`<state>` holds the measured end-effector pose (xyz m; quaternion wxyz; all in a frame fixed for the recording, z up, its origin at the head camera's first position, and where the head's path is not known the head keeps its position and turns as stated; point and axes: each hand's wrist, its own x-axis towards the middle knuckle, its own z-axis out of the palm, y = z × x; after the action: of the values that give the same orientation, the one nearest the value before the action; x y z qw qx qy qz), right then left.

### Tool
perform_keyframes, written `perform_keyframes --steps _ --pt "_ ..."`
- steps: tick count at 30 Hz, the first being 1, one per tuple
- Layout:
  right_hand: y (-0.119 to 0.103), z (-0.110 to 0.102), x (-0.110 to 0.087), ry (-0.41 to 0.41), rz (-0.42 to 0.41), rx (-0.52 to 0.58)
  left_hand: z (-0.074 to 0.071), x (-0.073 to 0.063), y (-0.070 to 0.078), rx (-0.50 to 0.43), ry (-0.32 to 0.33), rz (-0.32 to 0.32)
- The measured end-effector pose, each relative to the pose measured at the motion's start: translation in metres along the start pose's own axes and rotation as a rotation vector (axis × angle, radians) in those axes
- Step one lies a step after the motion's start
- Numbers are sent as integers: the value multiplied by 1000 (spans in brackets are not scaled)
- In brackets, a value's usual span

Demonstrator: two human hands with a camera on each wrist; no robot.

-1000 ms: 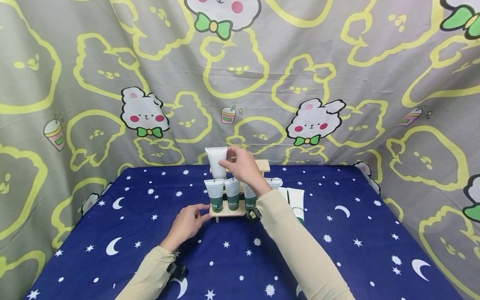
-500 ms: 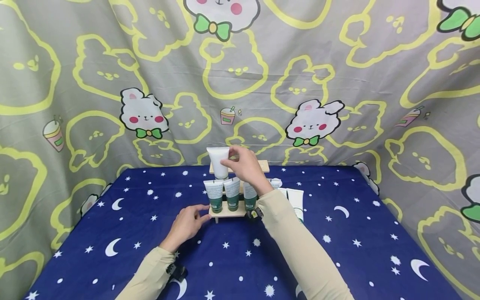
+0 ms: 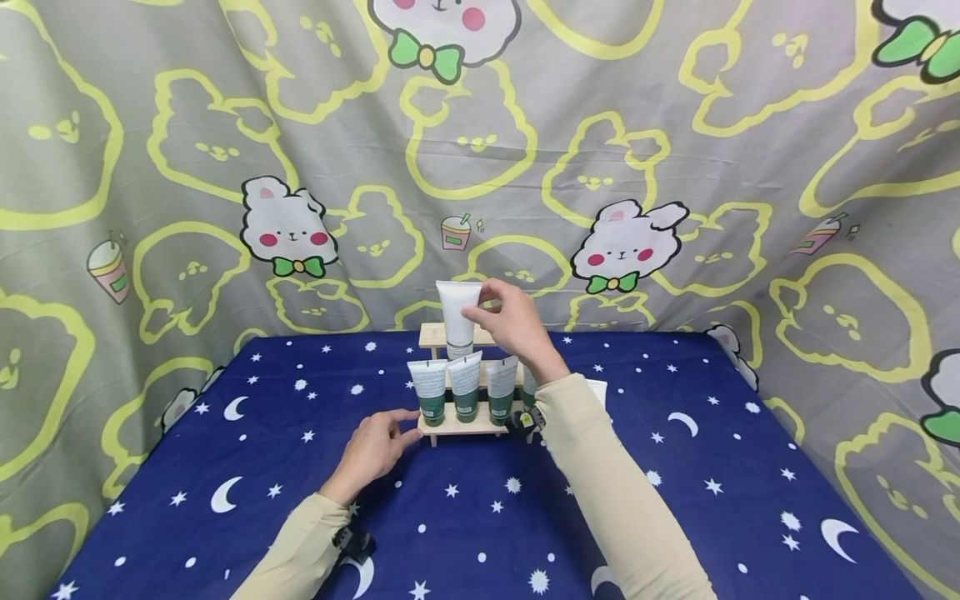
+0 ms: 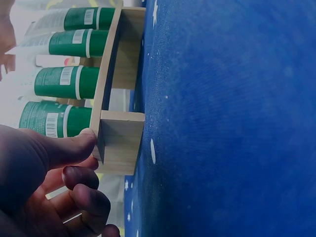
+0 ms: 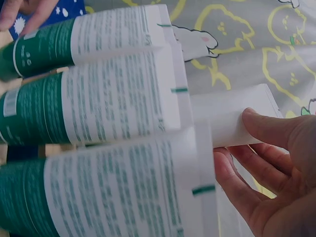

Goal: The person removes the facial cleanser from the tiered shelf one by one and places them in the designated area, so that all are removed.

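Observation:
In the head view my right hand (image 3: 516,327) pinches a white squeeze tube (image 3: 454,310) near its upper end, above the middle of a small tiered wooden rack (image 3: 435,335). The right wrist view shows the thumb (image 5: 266,126) on the tube's plain white face; green-and-white tubes (image 5: 118,98) in front hide its lower part. My left hand (image 3: 375,447) grips the left end of the rack's front shelf (image 3: 461,427). In the left wrist view its thumb (image 4: 74,148) lies against the shelf edge, close to the nearest green tube (image 4: 54,118).
Several green-and-white tubes (image 3: 428,392) stand cap down in a row on the front shelf. Behind my right forearm a white tube (image 3: 597,392) is partly hidden. A blue star-patterned cloth (image 3: 300,417) covers the table, and a patterned curtain (image 3: 360,150) hangs behind it.
My right hand has moved right and slightly up with the white tube, uncovering the left part of the top shelf. My left hand has stayed on the rack.

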<state>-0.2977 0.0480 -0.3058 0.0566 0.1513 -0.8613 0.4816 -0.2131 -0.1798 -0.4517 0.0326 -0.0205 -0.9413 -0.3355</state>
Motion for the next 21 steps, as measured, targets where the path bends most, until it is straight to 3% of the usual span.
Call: perform_keyframes --steps 14,21 --pt "12 -26 -5 38 -9 22 0 1 -1 0 0 -1" --pt "16 -37 -9 53 41 20 1 1 -1 -3 -6 -4"
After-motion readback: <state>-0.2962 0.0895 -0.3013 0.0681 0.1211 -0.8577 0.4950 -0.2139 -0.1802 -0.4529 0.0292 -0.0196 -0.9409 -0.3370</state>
